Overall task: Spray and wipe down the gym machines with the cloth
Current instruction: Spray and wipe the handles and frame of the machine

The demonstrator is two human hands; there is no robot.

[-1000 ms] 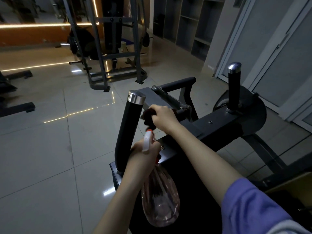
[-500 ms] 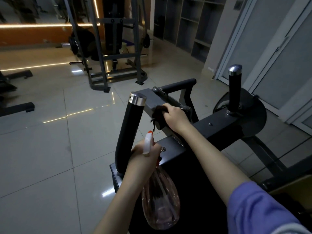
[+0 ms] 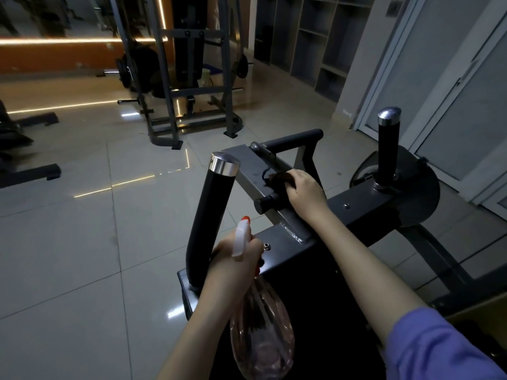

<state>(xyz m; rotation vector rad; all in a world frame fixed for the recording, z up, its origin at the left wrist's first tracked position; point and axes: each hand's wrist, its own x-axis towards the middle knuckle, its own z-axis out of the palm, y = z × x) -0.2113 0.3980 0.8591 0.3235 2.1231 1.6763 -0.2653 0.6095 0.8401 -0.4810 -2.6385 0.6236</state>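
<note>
A dark grey gym machine (image 3: 365,208) fills the lower middle of the head view, with a black upright grip (image 3: 211,218) on its left and another black post (image 3: 386,152) on the right. My right hand (image 3: 304,192) presses a dark cloth (image 3: 281,178) onto the grey bar (image 3: 247,168) that runs away from me. My left hand (image 3: 233,259) holds a clear pinkish spray bottle (image 3: 260,335) by its neck; the white nozzle with a red tip (image 3: 241,237) points up and away.
A grey rack machine (image 3: 189,86) with weight plates stands across the glossy tiled floor (image 3: 82,242). Black equipment feet (image 3: 30,174) lie at the far left. Open shelves (image 3: 310,37) and a glass door (image 3: 450,86) are at the right.
My right hand has slid the cloth farther away along the grey bar, uncovering a black knob on its side. My left hand and the bottle have stayed in place.
</note>
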